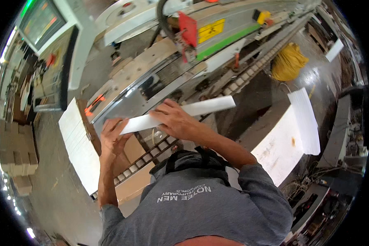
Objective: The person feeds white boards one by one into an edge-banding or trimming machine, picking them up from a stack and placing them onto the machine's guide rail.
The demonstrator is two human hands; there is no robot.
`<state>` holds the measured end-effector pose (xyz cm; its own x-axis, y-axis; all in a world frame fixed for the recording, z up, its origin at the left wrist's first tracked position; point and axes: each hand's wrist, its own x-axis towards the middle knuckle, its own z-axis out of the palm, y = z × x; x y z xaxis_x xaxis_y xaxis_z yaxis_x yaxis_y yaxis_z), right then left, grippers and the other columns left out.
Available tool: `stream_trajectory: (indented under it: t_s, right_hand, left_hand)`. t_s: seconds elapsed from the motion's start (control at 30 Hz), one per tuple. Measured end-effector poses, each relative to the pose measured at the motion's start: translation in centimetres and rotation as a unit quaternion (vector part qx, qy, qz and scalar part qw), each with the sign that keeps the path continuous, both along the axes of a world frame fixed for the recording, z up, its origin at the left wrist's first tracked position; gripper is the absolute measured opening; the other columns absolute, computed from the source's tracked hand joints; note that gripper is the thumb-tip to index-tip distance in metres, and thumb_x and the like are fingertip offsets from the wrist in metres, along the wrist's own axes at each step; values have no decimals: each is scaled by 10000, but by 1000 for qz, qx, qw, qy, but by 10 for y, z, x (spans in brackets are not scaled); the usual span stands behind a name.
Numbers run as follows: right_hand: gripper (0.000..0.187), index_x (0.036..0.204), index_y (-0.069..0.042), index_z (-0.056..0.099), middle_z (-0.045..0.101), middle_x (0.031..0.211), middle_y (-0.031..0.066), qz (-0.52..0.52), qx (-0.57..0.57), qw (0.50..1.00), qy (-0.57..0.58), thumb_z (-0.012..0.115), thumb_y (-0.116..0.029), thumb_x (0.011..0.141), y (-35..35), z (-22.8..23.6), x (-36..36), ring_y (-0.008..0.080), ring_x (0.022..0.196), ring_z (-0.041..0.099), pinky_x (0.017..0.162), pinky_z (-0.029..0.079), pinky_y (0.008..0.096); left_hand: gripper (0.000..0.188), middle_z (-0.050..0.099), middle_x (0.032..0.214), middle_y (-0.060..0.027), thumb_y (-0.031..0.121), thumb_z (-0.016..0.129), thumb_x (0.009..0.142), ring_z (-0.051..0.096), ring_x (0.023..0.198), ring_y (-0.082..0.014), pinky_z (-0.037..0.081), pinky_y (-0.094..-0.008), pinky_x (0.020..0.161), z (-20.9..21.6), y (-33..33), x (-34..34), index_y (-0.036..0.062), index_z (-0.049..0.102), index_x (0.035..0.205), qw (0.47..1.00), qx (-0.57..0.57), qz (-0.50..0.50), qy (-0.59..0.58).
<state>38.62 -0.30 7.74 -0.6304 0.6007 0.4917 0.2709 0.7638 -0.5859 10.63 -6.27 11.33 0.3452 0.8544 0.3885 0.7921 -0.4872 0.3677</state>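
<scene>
A long, narrow white strip of board lies across in front of me, slanting up to the right. Its left end is gripped by my left hand, fingers curled over it. My right hand grasps the same strip near its middle, with the fingers bent over the far edge. The strip's right part sticks out free beyond that hand. Just past my hands runs the metal edge of a machine bed. Below the strip is a rail of white rollers.
An orange-handled cutter rests on the machine bed. A white panel stack stands at left, with stacked brown cartons beyond. On the right are white panels, upright white strips and a yellow sack. A control screen is upper left.
</scene>
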Motion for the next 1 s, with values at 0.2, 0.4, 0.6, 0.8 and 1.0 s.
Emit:
stream_trajectory:
  t_s: [0.2,0.4,0.6,0.8,1.0]
  right_hand:
    - [424,1276,17,582,601,1158,184,-10,-33,995,95,673,-87,875,-18,-4,-85,373,1114,521,999,433,469]
    - [487,1313,42,555,626,1026,162,-60,-266,952,138,708,-162,899,6,-63,-120,211,835,604,725,523,322]
    - [567,1377,18,506,548,891,101,-133,-168,971,111,724,-166,887,36,-90,-149,204,761,534,693,499,336]
    - [634,1429,35,440,554,1073,177,-165,-258,949,71,705,-201,902,42,-71,-160,233,879,549,727,526,338]
    - [610,1399,4,500,596,974,139,-191,-243,940,142,734,-220,882,42,-85,-170,220,813,558,765,521,364]
  left_hand:
    - [479,657,1102,-159,61,831,711,608,1012,-317,509,-384,845,-49,-66,-102,50,715,1176,972,5,213,-97]
    - [437,648,1126,-163,66,817,741,597,1019,-336,505,-406,862,-82,-29,-114,62,720,1167,966,13,233,-111]
    - [390,622,1149,-140,135,828,734,554,1083,-361,465,-460,917,-105,1,-130,86,742,1111,962,142,230,-28]
    - [345,633,1038,-123,138,823,744,571,1009,-327,458,-456,889,-114,-6,-141,87,756,1079,946,91,308,-36]
    - [206,622,801,-125,80,797,790,601,776,-277,501,-377,718,-103,10,-141,44,767,990,948,66,288,-120]
